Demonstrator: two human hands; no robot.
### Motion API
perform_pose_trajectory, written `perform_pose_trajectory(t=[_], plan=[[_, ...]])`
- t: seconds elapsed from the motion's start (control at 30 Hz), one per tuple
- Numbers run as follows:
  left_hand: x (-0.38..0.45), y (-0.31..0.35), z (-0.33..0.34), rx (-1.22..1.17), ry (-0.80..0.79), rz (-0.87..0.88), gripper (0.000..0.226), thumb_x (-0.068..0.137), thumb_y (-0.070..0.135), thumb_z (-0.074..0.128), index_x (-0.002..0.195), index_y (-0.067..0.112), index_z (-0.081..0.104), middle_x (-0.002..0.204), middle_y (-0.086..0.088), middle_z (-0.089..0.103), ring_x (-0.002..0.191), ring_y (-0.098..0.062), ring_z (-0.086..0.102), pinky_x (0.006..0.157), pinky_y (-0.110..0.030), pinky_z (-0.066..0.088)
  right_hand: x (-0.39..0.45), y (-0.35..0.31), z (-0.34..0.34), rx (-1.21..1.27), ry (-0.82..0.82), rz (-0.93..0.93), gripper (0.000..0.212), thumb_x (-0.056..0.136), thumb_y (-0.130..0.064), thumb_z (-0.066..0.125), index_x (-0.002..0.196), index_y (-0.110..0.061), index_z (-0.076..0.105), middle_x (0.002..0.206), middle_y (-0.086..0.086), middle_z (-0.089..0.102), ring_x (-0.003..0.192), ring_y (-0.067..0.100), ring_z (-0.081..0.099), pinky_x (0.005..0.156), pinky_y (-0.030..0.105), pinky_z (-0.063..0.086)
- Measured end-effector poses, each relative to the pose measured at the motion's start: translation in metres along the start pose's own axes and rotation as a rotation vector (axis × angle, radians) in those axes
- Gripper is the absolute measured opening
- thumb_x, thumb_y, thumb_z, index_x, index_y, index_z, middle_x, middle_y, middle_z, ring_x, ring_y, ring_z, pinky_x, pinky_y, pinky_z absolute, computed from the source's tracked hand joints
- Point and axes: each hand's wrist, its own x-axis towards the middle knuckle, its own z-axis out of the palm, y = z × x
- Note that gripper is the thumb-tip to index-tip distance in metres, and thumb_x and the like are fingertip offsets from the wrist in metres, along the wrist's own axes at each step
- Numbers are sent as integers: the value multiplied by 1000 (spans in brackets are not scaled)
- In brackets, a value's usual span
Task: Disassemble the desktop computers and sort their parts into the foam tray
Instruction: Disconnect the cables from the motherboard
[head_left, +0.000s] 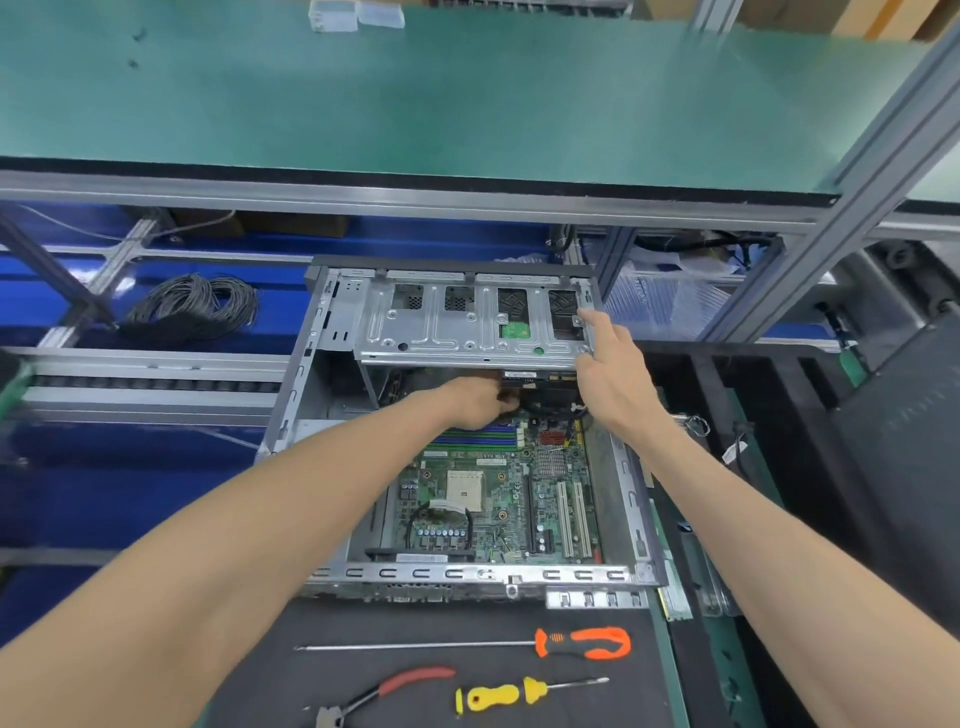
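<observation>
The step in hand looks like freeing the drive cage of the open desktop case before anything more can go to the foam tray, which I cannot pick out in this view. The case lies on the counter with its side off and the motherboard exposed, CPU socket bare.

The right hand reaches over the cage's right end; its fingers are loosely spread, the forefinger tip touching the cage's metal rim, gripping nothing. The left hand is pushed in under the cage's front edge, just beyond the memory slots. Its fingers are hidden by the back of the hand and the shadow there, so I cannot tell whether they pinch a plug or cable or are merely feeling for one. A dark drive or connector block sits right beside them, between the two hands.

My guess is that the next move calls for pulling whatever plug sits under the cage straight out while the right hand steadies or lifts the cage. If a screw holds it, the orange screwdriver, yellow screwdriver and red-handled pliers lie on the counter well behind both hands, near the person
</observation>
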Motion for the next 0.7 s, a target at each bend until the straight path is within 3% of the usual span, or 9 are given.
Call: perform_pose_trajectory(t=[0.07,0.23,0.4,0.53,0.63,0.7], plan=[[-11,-4,-2,68,10,34,41,106,45,41,117,9,57,104,-6,55,94,-26,52,76,-30,36,-2,-2,-1,-24,2,-4,56,98,-18,39,152,-28,30,158,6,29,133,30,42,108,52,38],[-39,-19,-1,85,105,164,15,99,28,60,98,14,65,90,2,60,86,-19,54,71,-29,37,-5,-5,-3,-87,-30,-26,57,95,-22,47,150,-21,31,159,9,21,135,34,40,106,52,41],[-64,-23,4,152,161,191,17,97,28,62,101,12,68,97,-1,55,92,-19,49,79,-31,38,-10,-7,-4,-166,-30,-36,59,93,-32,53,148,-23,33,163,9,11,144,35,28,105,51,42],[-81,-15,7,173,219,206,16,97,29,62,98,14,68,94,1,54,91,-21,53,81,-35,44,-19,-11,-3,-352,-34,-154,55,88,-35,58,139,-21,39,165,8,5,150,33,10,97,58,45],[-96,-12,9,179,270,221,15,97,29,60,94,17,67,90,3,55,88,-21,57,80,-37,47,-35,-11,-6,-391,-57,-272,54,88,-35,61,137,-23,42,164,7,14,150,29,12,99,57,45],[-107,-11,11,164,301,223,15,98,31,60,94,18,67,91,3,56,87,-21,57,80,-38,48,-49,-8,-6,-447,-102,-374,56,89,-36,60,141,-23,44,160,6,26,148,28,24,110,58,34]])
